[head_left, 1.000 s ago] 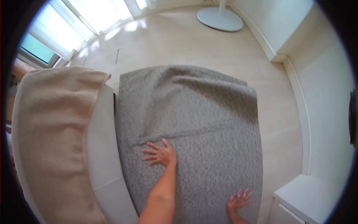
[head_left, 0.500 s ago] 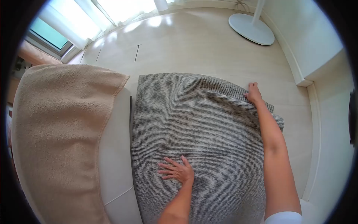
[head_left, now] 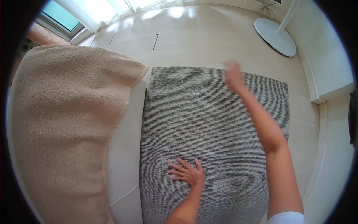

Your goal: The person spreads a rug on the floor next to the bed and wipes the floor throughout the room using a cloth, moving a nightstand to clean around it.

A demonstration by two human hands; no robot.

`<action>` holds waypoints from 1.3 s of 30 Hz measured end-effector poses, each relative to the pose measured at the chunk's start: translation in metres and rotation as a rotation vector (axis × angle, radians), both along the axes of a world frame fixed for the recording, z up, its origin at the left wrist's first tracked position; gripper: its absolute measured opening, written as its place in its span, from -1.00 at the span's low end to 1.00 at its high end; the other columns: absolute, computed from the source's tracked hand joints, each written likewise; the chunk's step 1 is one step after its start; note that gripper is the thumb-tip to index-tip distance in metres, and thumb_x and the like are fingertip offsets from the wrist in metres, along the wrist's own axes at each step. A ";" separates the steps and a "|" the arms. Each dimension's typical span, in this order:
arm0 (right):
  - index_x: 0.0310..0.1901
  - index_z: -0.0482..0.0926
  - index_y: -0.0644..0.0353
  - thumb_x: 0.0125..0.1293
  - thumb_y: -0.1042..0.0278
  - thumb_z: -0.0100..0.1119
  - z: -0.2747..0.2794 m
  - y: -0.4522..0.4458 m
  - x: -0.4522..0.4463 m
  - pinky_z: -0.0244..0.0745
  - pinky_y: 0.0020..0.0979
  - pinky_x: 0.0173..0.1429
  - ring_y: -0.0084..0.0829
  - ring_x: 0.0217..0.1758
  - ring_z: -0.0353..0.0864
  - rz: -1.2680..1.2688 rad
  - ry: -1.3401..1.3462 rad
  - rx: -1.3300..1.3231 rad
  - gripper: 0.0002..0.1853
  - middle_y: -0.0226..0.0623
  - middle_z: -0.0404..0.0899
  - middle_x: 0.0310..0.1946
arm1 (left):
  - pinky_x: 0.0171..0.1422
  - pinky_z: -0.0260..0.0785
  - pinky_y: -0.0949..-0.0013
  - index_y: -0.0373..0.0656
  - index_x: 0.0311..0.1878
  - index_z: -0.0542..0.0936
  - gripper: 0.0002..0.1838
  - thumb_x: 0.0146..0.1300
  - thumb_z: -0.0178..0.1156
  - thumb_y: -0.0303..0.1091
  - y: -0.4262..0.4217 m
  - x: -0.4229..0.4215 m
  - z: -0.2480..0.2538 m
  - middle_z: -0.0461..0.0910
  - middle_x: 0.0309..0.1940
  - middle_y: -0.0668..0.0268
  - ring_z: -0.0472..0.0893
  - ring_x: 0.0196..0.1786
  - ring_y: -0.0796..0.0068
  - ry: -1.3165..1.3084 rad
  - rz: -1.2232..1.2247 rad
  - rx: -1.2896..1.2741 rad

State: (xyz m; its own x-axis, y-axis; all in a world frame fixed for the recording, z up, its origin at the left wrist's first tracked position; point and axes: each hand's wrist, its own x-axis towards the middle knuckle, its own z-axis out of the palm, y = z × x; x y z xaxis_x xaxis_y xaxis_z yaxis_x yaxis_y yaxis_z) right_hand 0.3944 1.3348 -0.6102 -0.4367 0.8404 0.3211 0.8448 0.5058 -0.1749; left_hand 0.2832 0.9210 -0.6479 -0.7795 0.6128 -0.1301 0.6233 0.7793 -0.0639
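Beneath the left hand's (head_left: 194, 176) fingers (head_left: 178, 168) lies the grey rug (head_left: 186, 115)

Rug (head_left: 216, 123) on floor (head_left: 201, 41); towel (head_left: 67, 112) left; round base (head_left: 269, 34) beyond, right.

The rug (head_left: 220, 123) is flecked grey; the towel (head_left: 67, 112), plain beige.

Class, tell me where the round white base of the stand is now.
In the head view, the round white base sits on the pale floor at the upper right, close to the wall, beyond the grey rug.
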 end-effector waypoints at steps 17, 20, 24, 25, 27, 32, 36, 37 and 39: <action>0.45 0.14 -0.26 0.26 -0.37 -0.02 -0.006 -0.187 -0.142 -0.38 0.63 0.25 0.38 0.51 -0.37 -0.034 0.465 -0.270 -0.22 0.06 -0.26 0.52 | 0.28 -0.33 -0.61 -0.31 0.50 -0.11 -0.09 0.36 -0.24 0.25 -0.002 0.003 -0.003 -0.35 0.46 -0.35 -0.32 0.43 -0.61 0.059 -0.071 -0.015; 0.27 0.47 0.00 0.37 0.14 0.08 0.014 -0.326 -0.036 -0.28 0.28 0.46 0.13 0.53 -0.06 -0.274 0.692 -0.174 -0.55 -0.12 0.13 0.46 | 0.27 -0.27 -0.61 -0.25 0.51 -0.13 -0.08 0.35 -0.24 0.28 0.000 0.007 -0.007 -0.36 0.47 -0.31 -0.30 0.44 -0.60 0.093 -0.067 -0.011; 0.25 0.45 0.26 0.43 0.23 -0.09 0.006 -0.593 0.111 -0.55 0.21 0.50 0.06 0.55 -0.07 -0.753 0.206 -0.311 -0.56 -0.05 0.22 0.41 | 0.26 -0.23 -0.62 -0.13 0.53 -0.15 -0.10 0.36 -0.28 0.33 -0.005 0.002 -0.023 -0.32 0.49 -0.26 -0.25 0.44 -0.57 0.166 -0.031 0.002; 0.31 0.38 0.17 0.44 0.16 -0.11 0.008 -0.662 0.132 -0.59 0.27 0.47 0.09 0.56 -0.14 -0.915 0.114 -0.413 -0.52 -0.05 0.13 0.44 | 0.25 -0.21 -0.63 -0.08 0.54 -0.15 -0.12 0.36 -0.31 0.35 -0.008 0.001 -0.027 -0.29 0.49 -0.23 -0.20 0.44 -0.56 0.243 -0.039 0.062; 0.37 0.32 0.08 0.44 0.08 -0.14 0.001 -0.753 0.146 -0.62 0.33 0.44 0.12 0.57 -0.21 -1.114 0.020 -0.523 -0.47 -0.05 0.05 0.48 | 0.24 -0.19 -0.63 -0.05 0.54 -0.14 -0.12 0.35 -0.33 0.36 -0.007 0.001 -0.019 -0.26 0.49 -0.24 -0.18 0.44 -0.56 0.237 -0.043 -0.009; 0.45 0.11 -0.37 0.41 -0.17 -0.23 -0.024 -0.818 0.166 -0.75 0.49 0.31 0.25 0.55 -0.43 -1.012 -0.114 -0.456 -0.41 -0.09 -0.20 0.54 | 0.20 -0.11 -0.65 -0.04 0.54 -0.13 -0.11 0.35 -0.35 0.38 -0.008 0.003 -0.017 -0.21 0.46 -0.31 -0.09 0.40 -0.63 0.207 -0.046 0.057; 0.44 0.14 -0.39 0.43 -0.15 -0.26 -0.018 -0.824 0.166 -0.76 0.48 0.33 0.21 0.56 -0.43 -1.054 -0.116 -0.473 -0.44 -0.13 -0.19 0.54 | 0.18 -0.15 -0.69 0.09 0.54 -0.13 -0.14 0.33 -0.43 0.42 -0.002 0.007 -0.013 -0.22 0.47 -0.31 -0.13 0.41 -0.64 0.125 0.005 0.059; 0.43 0.14 -0.42 0.43 -0.15 -0.26 -0.015 -0.825 0.166 -0.76 0.48 0.33 0.19 0.57 -0.41 -1.060 -0.120 -0.523 -0.46 -0.15 -0.18 0.54 | 0.17 -0.16 -0.70 0.11 0.54 -0.14 -0.14 0.32 -0.44 0.43 -0.002 0.006 -0.013 -0.23 0.47 -0.30 -0.15 0.41 -0.64 0.133 0.025 0.061; 0.42 0.15 -0.45 0.43 -0.14 -0.26 -0.014 -0.823 0.166 -0.77 0.49 0.33 0.17 0.57 -0.40 -1.070 -0.121 -0.564 -0.47 -0.18 -0.17 0.54 | 0.18 -0.23 -0.71 0.11 0.55 -0.15 -0.12 0.30 -0.45 0.45 -0.003 0.006 -0.008 -0.25 0.47 -0.30 -0.20 0.43 -0.61 0.081 0.024 0.086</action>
State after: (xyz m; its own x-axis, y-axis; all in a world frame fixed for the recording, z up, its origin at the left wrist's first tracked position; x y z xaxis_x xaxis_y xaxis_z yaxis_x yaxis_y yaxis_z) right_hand 0.5601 0.5115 -0.6244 0.5613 0.8030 -0.2003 0.8148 -0.5786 -0.0366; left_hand 0.2895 0.9178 -0.6559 -0.7999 0.6000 -0.0139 0.6000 0.7988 -0.0449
